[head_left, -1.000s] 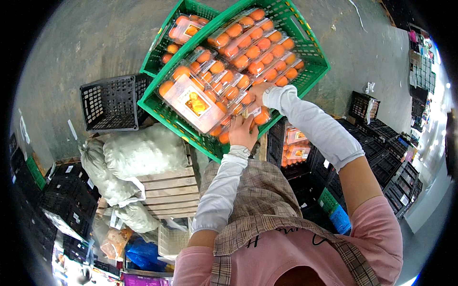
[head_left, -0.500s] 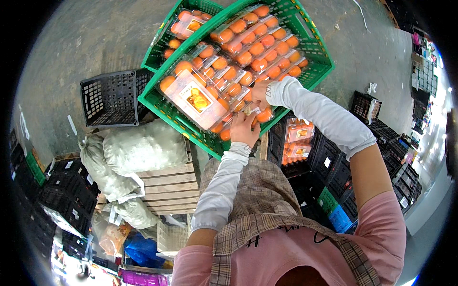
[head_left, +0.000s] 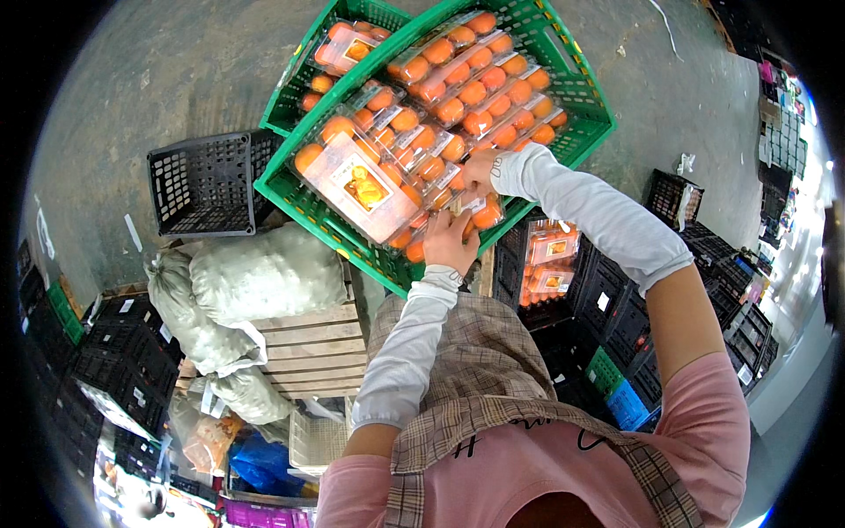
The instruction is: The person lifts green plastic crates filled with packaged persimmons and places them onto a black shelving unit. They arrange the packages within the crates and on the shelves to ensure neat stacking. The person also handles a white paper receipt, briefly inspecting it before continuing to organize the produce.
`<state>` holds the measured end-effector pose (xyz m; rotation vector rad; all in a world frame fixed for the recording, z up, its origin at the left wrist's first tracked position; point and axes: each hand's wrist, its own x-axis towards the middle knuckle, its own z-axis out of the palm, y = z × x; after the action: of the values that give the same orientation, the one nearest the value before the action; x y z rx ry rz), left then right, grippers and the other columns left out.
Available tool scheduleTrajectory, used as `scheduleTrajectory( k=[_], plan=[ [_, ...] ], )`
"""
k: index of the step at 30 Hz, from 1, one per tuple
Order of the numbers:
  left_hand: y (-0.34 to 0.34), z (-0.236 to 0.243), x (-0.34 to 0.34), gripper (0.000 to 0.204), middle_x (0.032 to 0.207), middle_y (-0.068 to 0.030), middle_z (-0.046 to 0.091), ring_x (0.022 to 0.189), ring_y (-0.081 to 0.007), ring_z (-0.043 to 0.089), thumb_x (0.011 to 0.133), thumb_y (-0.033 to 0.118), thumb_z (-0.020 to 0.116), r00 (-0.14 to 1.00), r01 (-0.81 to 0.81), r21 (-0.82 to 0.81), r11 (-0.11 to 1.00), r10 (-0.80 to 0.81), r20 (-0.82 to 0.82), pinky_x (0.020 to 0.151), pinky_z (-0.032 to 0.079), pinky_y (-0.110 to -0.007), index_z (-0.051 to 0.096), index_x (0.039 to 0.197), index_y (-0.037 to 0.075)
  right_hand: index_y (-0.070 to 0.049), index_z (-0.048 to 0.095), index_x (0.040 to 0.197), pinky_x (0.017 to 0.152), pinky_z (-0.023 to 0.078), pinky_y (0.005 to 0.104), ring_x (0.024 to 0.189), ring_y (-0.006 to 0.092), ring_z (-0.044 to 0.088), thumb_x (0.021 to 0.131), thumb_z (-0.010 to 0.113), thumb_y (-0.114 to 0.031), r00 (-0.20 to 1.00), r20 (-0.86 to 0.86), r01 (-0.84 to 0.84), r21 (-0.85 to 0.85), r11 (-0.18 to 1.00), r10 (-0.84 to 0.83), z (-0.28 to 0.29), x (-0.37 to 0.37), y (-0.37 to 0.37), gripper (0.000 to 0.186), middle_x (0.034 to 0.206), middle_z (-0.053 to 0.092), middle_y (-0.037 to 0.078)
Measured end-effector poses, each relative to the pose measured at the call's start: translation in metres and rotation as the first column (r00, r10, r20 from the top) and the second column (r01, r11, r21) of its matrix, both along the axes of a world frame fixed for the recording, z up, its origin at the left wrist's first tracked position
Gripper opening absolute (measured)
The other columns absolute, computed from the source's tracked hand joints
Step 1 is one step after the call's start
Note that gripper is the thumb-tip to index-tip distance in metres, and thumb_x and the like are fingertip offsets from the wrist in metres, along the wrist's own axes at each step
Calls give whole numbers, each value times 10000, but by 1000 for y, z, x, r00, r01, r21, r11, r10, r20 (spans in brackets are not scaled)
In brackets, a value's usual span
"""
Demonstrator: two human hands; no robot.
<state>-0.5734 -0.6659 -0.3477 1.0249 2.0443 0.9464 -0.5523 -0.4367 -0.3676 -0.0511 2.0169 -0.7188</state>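
Observation:
A large green crate (head_left: 290,192) holds rows of clear plastic packs of oranges (head_left: 475,91). On top at its left lies one pack with a pale pink cover (head_left: 339,183) and an orange picture label. My left hand (head_left: 451,243) is at the crate's near side, fingers bent and closed on the clear pack of oranges (head_left: 486,214) there. Just above it my right hand (head_left: 478,172) bends down over the same pack, its fingertips pinched close to a small white label. What those fingertips grip is hidden. Both forearms wear white sleeves.
Behind the big crate stands a second green crate (head_left: 280,107) with oranges. A black crate (head_left: 211,185) is on the floor to the left. Pale full sacks (head_left: 268,273) lie on a wooden pallet (head_left: 317,348). Stacked black crates (head_left: 607,299) stand at the right, near more orange packs (head_left: 550,264).
Both hands stay at the same pack, with only slight finger movement. The crate and its packs have not visibly moved.

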Motion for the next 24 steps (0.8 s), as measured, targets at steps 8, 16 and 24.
scheduleTrajectory(
  k=[8, 16, 24],
  plan=[
    [9, -25, -10, 315, 754, -108, 629, 704, -235, 613, 839, 287, 702, 956, -69, -46, 997, 80, 283, 647, 475, -365, 702, 1041, 46, -67, 713, 931, 756, 530, 467, 874, 387, 675, 815, 696, -321, 967, 33, 236, 256, 937, -252, -14, 20, -23, 280, 912, 705, 183],
    [22, -39, -13, 431, 697, -43, 576, 656, -147, 559, 846, 355, 714, 784, 32, -108, 994, 42, 619, 613, 448, -332, 694, 1192, 100, -8, 712, 1030, 794, 560, 447, 958, 346, 701, 844, 670, -312, 982, 68, 139, 375, 916, -176, -24, 25, -30, 358, 1000, 712, 212],
    [20, -58, -14, 441, 694, -24, 572, 627, -117, 514, 823, 335, 741, 725, 127, -137, 982, 3, 689, 572, 435, -309, 692, 1210, 129, 22, 714, 944, 807, 564, 433, 941, 365, 693, 763, 727, -223, 971, 121, 143, 391, 909, -204, 48, -21, -41, 304, 954, 712, 218]
  ],
)
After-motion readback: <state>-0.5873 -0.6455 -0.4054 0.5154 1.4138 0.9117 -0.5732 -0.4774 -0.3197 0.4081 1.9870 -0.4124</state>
